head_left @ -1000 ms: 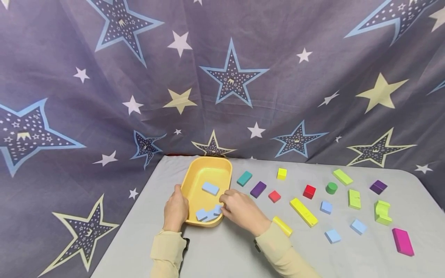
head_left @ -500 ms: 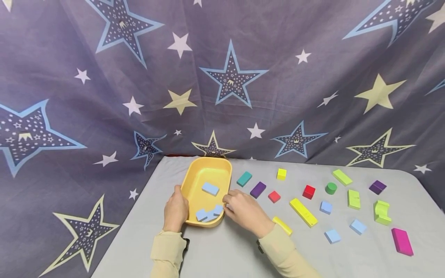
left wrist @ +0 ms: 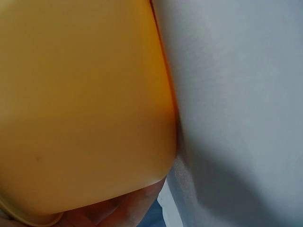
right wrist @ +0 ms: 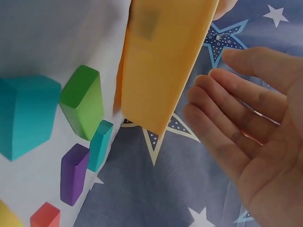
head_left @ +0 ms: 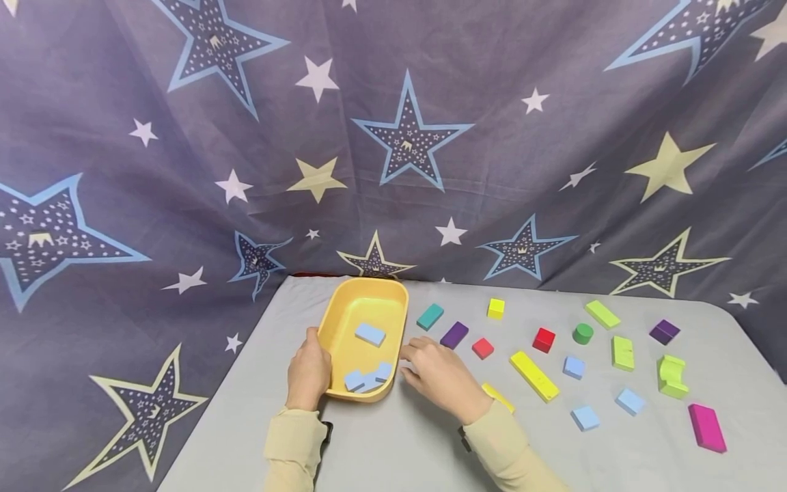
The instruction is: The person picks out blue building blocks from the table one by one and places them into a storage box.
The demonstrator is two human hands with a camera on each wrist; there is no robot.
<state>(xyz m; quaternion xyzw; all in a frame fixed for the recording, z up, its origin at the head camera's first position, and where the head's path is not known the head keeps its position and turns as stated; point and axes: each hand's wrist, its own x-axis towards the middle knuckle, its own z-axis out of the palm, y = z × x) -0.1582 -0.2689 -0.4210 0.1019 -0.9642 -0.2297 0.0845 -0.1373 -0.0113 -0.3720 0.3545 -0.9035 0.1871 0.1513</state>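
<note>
A yellow plastic tub [head_left: 363, 309] stands on the table with several light blue blocks [head_left: 370, 334] inside, one apart and the rest clustered at its near end. My left hand [head_left: 309, 372] grips its left side by the rim; from the left wrist, the tub wall [left wrist: 90, 104] fills much of the view, with fingers below it. My right hand [head_left: 444, 377] is just right of the tub, fingers loosely extended and nothing in them. The right wrist view shows its open palm facing the tub wall. A teal block [right wrist: 29, 116] and a green block [right wrist: 83, 103], hidden from the head view, lie near the tub.
Scattered to the right are many coloured blocks, among them a teal one [head_left: 430, 316], a purple one [head_left: 454, 335], a long yellow one [head_left: 534, 376], a green cylinder [head_left: 583, 333] and a magenta one [head_left: 707, 428]. A star-patterned curtain [head_left: 510, 171] hangs behind the table.
My right hand has drawn back slightly to the right from the tub's rim, its fingers now off it. The left hand keeps its grip, and the blocks lie as before.
</note>
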